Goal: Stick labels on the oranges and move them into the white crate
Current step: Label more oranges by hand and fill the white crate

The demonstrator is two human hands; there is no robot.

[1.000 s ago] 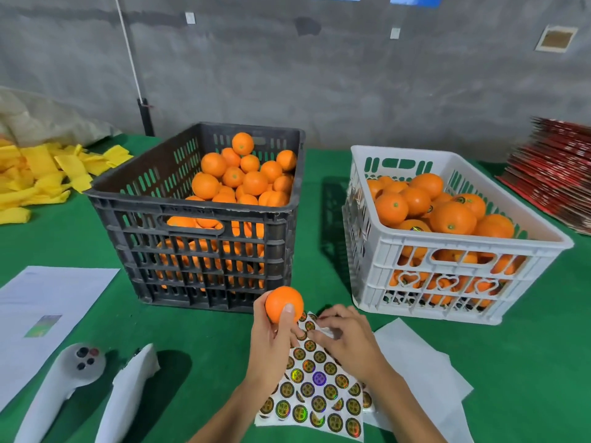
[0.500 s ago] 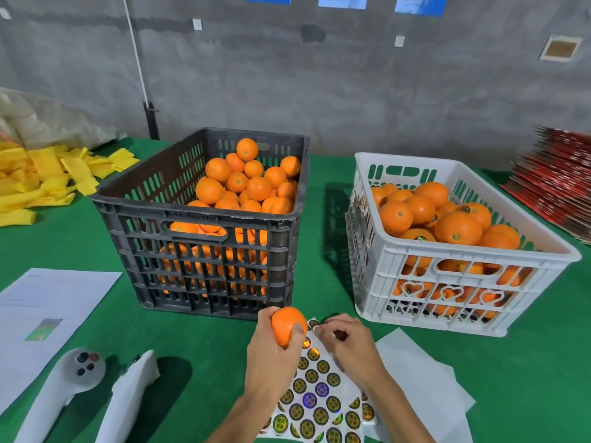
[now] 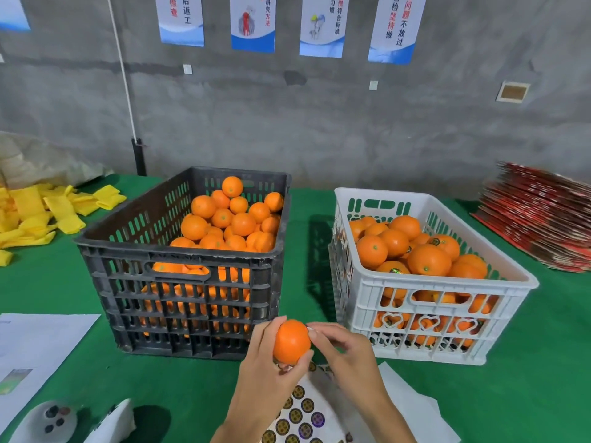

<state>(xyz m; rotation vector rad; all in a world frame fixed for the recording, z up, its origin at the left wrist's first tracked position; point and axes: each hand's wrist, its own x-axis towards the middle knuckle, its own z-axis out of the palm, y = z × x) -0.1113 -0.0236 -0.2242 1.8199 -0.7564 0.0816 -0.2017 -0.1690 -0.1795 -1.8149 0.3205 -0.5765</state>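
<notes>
Orange (image 3: 291, 341) round, no clear long axis, left grip (image 3: 267, 366) curled round it, right grip (image 3: 345, 350) fingertip touching its upper right side.

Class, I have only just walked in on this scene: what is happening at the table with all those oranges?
A person is labelling oranges. The left hand grips one orange above a sticker sheet, while the right hand brings its fingertips to the fruit's upper side, probably pressing a label on. The black crate holds the supply; the white crate already holds many oranges, some showing labels.

L hand (image 3: 265, 369) grips orange (image 3: 291, 342); R hand (image 3: 347, 356) touching.
</notes>
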